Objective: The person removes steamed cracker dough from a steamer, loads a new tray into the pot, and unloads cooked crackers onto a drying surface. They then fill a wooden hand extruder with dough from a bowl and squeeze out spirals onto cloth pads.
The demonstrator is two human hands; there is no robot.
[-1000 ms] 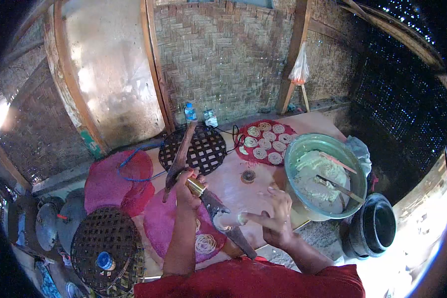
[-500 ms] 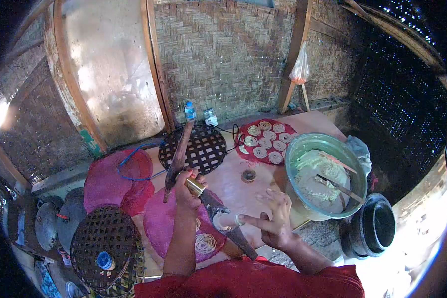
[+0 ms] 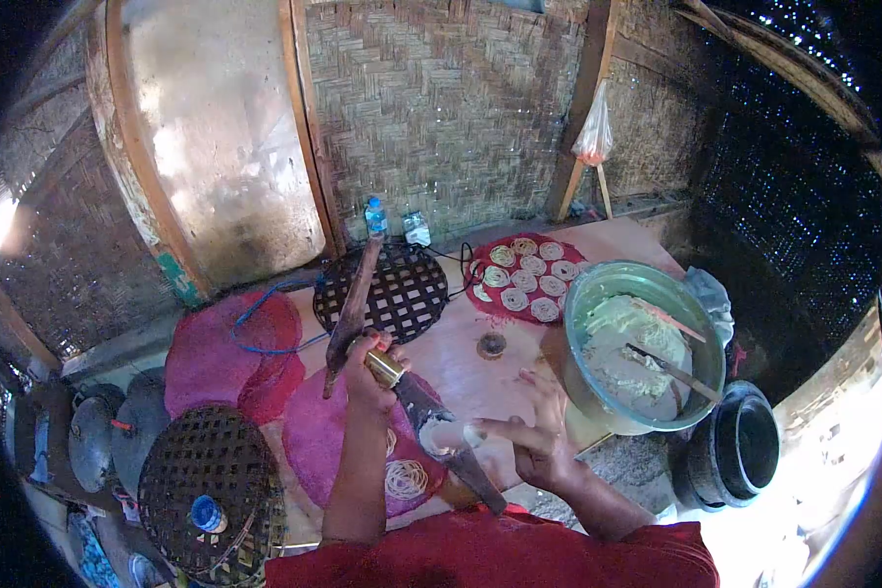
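My left hand [image 3: 367, 370] is wrapped round a wooden press with a brass cylinder [image 3: 383, 368]. One dark wooden arm [image 3: 353, 309] of the press slants up past the hand; its other wooden part [image 3: 475, 475] runs down toward my body. White dough [image 3: 443, 437] sits at the middle of that lower part. My right hand [image 3: 544, 431] has its index finger stretched out to the dough, with the other fingers apart. Under the press lies a pink mesh mat [image 3: 314, 441] with a coil of pale strands [image 3: 405, 480] on it.
A green basin [image 3: 575, 367] of white dough with a knife-like tool [image 3: 671, 372] stands to the right. Further back, a red mat [image 3: 480, 294] bears several coils. Black lattice trays [image 3: 431, 289] and pink mats [image 3: 211, 358] lie left. Dark pots [image 3: 745, 446] stand at far right.
The fingers of my right hand have shifted slightly, with the index finger still at the dough. My left hand and the press have hardly moved.
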